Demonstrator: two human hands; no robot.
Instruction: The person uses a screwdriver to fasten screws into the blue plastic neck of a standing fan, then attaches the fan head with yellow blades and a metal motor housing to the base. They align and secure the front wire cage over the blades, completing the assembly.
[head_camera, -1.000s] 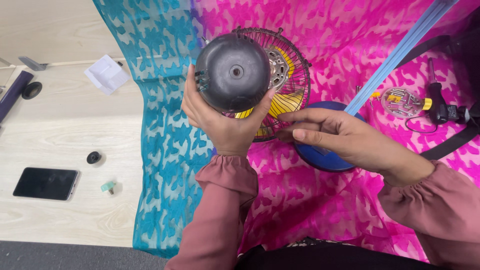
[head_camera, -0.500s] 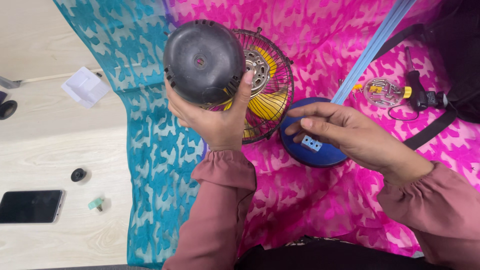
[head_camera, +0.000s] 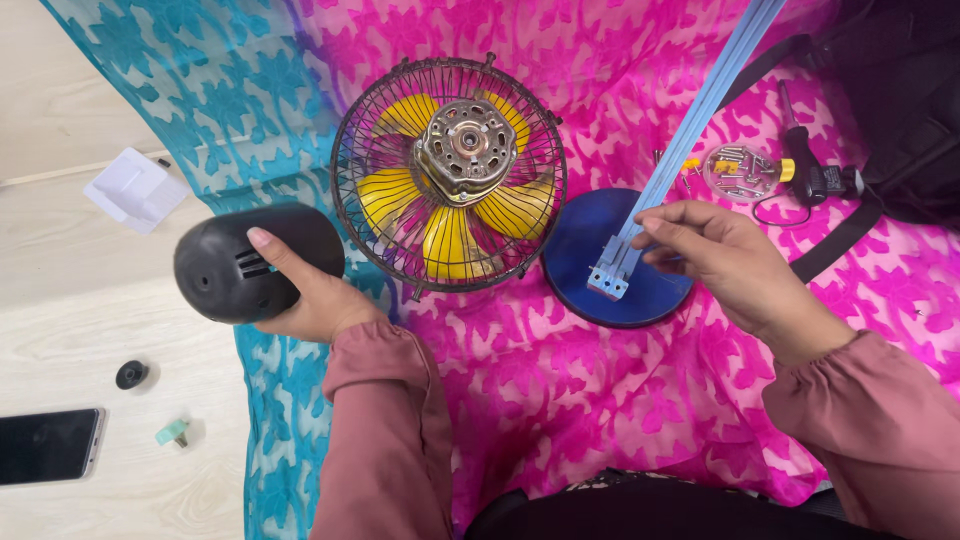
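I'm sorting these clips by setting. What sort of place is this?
Probably a home floor used as a makeshift repair spot, not a workshop: a fan with its motor bared lies on a pink and teal cloth over wood-look flooring, with a screwdriver and a dish of screws nearby.

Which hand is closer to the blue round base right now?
Right. The right hand hovers over the blue round base's right edge by the pale blue pole; the left hand holds the black motor cover beyond the fan cage.
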